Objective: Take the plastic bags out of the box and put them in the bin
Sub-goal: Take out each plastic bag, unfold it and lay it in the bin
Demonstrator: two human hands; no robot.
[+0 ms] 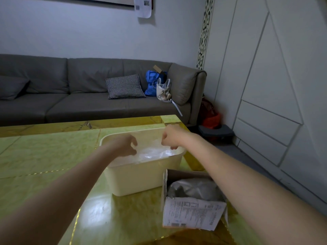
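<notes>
A cream plastic bin [139, 179] stands on the table with crumpled clear plastic bag [154, 153] inside it. Both my hands are over the bin's opening. My left hand [126, 145] has its fingers curled and pinches the left end of the clear plastic. My right hand [170, 139] is curled into a fist at the plastic's right end, by the bin's right rim. In front of the bin, under my right forearm, sits an open cardboard box [192, 214] with a printed label, holding more grey plastic bags [192, 189].
The bin and box sit on a glossy green and gold table [53, 156]. Behind it runs a grey sofa [79, 96] with a checked cushion [124, 86], a blue bag [151, 84] and a white bag. Red and grey items lie on the floor at the right.
</notes>
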